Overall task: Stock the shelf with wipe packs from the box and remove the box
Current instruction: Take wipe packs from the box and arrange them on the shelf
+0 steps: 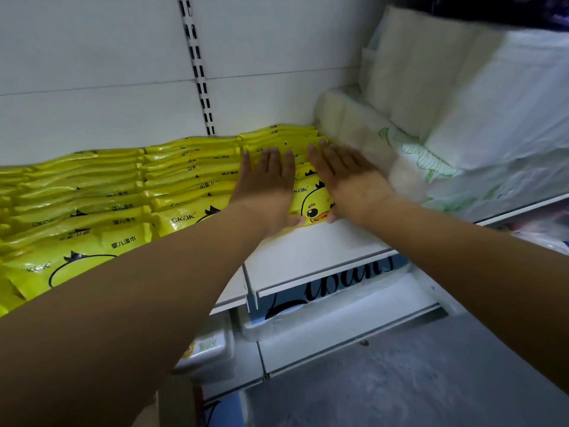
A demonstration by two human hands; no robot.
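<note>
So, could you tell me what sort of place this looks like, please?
Probably a shop aisle: a white shelf with a slotted upright behind, rows of identical yellow wipe packs on it, and bagged white goods stacked to the right.

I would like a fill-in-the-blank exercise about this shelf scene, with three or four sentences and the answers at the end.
The wipe packs on the shelf are ___ in colour.
The left hand and the right hand both rest on the row furthest to the ___.
The front pack between the hands shows a cartoon ___.
Missing words: yellow; right; duck.
</note>
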